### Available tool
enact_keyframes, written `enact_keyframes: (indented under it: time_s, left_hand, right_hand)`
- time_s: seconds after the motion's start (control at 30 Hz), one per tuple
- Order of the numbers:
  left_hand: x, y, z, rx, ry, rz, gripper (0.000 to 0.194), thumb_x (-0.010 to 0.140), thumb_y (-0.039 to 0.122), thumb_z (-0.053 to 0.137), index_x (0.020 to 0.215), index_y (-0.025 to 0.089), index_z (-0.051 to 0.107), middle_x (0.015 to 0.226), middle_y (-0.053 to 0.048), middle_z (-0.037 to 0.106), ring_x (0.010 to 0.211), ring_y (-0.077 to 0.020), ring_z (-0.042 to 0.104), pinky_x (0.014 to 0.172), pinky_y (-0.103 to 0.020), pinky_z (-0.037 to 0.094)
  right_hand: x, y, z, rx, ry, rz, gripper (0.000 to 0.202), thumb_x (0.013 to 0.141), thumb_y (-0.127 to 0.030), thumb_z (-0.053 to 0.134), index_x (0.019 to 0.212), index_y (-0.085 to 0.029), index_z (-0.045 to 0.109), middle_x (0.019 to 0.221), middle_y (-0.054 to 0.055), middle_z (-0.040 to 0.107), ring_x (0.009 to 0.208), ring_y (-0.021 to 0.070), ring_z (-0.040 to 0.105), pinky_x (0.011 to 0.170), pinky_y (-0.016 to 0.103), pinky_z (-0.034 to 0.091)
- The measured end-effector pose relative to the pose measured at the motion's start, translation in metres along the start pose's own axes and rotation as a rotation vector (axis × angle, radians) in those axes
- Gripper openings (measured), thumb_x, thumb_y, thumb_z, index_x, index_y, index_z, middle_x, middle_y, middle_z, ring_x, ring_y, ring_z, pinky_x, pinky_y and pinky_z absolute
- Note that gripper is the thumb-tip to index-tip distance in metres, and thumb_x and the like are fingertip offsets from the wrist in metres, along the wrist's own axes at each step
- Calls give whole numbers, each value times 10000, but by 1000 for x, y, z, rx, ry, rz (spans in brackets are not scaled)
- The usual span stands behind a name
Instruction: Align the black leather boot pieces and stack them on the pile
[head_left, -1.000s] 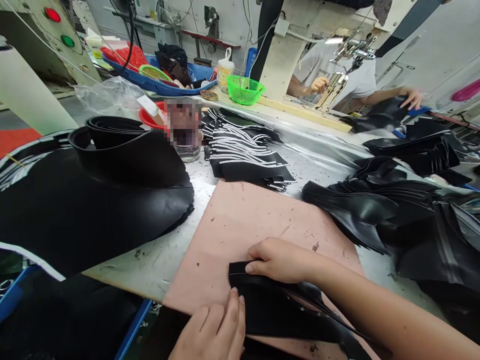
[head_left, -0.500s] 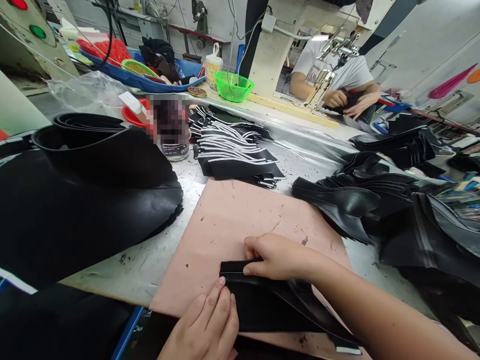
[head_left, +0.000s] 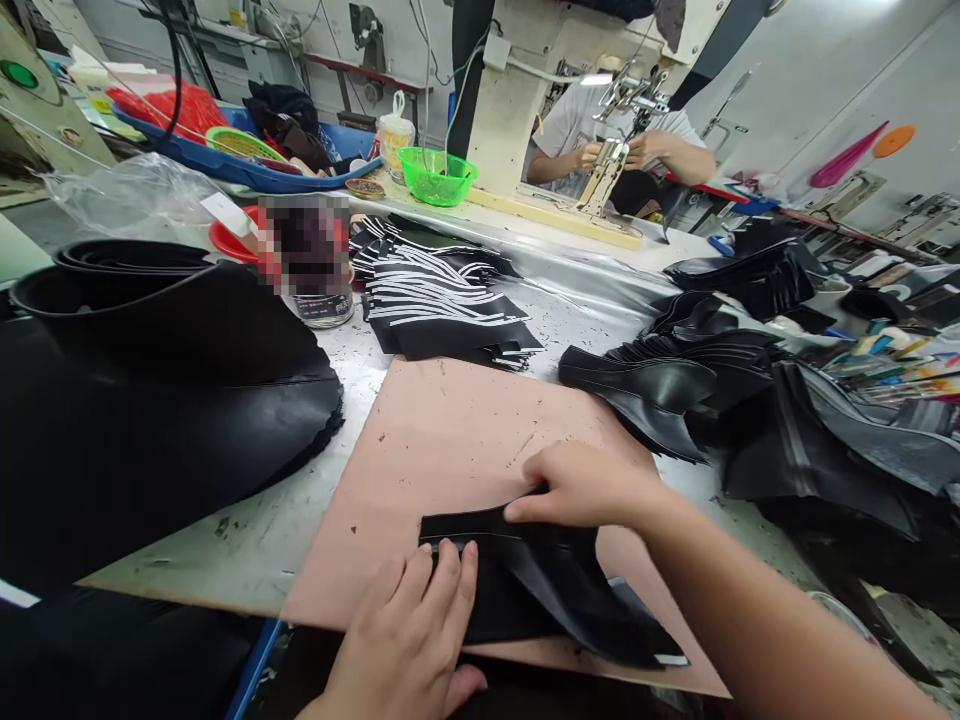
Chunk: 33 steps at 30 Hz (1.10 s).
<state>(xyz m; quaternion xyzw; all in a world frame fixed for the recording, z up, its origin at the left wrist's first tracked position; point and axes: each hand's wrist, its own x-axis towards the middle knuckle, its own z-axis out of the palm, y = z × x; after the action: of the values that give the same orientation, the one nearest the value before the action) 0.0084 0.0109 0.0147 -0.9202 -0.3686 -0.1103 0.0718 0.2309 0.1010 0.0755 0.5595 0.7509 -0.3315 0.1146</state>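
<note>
A black leather piece [head_left: 555, 570] with a seam near its upper edge lies on a pink board [head_left: 465, 420] at the table's front edge. My right hand [head_left: 581, 485] pinches its upper edge between thumb and fingers. At the piece's left end my left hand [head_left: 420, 620] presses down with its fingers stretched out, the fingertips just below the top edge. Part of the leather under the left hand is hidden. The right part of the piece curves down toward a small white strip [head_left: 673, 660].
Black leather rolls [head_left: 172, 370] fill the left. Behind the board lie white-edged black strips [head_left: 450, 300] and a jar [head_left: 324, 305]. Stacked black pieces [head_left: 645, 390] stand at right. Farther back are a green basket [head_left: 437, 176], a machine [head_left: 517, 120] and a person [head_left: 559, 135].
My right hand has moved right along the leather's upper edge. My left fingers have spread and lie farther over the piece. The view has shifted, and the person's hands behind have risen.
</note>
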Motion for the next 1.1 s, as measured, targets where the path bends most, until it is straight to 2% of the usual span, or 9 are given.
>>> enact_keyframes:
  time_s: [0.07,0.17,0.27,0.37,0.5,0.7,0.83,1.0,1.1]
  left_hand:
    - [4,0,-2,2,3,-8,817,531,641,724,1158,128,616,1080,-103,695,857,-255,606,753,-365,449]
    - [7,1,-4,-22,-22,-50,750,535,607,743,1145,184,634,1152,-44,673,844,-246,601,709,-354,460]
    - [7,4,-5,-58,-78,-102,809,511,652,729,1185,222,607,1197,-17,647,861,-251,599,723,-360,472]
    - [8,8,-6,-55,-123,-118,890,498,699,701,1247,244,548,1223,-34,627,905,-276,598,781,-396,475]
    - [15,11,-6,-17,-147,-94,830,528,623,742,1226,210,568,1211,-70,633,942,-276,610,844,-404,472]
    - [23,13,-6,-29,-75,-1,889,459,675,737,1154,133,622,1165,-118,653,1006,-274,620,844,-338,500]
    - [26,18,-3,-15,-97,-24,903,450,704,716,1211,236,581,1169,-104,655,986,-295,631,844,-392,502]
    - [31,26,0,-40,-81,87,863,525,688,694,1196,154,591,1204,-103,634,1071,-267,592,909,-352,471]
    - [36,29,-2,-49,-98,52,900,499,732,668,1240,234,553,1174,-94,655,1002,-282,621,857,-394,487]
  right_hand:
    - [-18,31,3,402,-24,-60,560,713,-726,480,647,-181,591,629,34,585,614,185,544,566,283,397]
    - [-45,63,29,1025,-20,-169,758,643,-849,404,922,-180,626,774,53,629,697,209,596,615,308,453]
    - [-62,64,60,1258,-116,-122,741,603,-711,635,1138,-207,541,805,33,634,662,184,604,543,259,436]
    - [-65,50,74,1341,55,26,783,629,-462,758,1283,-251,383,776,-4,631,668,170,598,559,249,429]
    - [-52,46,67,1361,300,158,688,644,-464,728,1200,-239,389,708,-31,614,631,152,582,599,268,431]
    - [-38,58,60,1127,335,139,411,603,-393,693,906,-199,495,493,-120,357,450,74,341,456,207,257]
    - [-37,59,60,1089,330,133,343,608,-338,665,875,-195,503,490,-118,353,460,78,333,459,210,244]
    - [-32,61,59,1044,347,150,263,635,-268,614,855,-198,487,484,-115,380,462,85,345,463,214,258]
    - [-30,60,58,1005,361,163,219,652,-234,595,840,-203,486,489,-112,392,458,86,353,464,216,265]
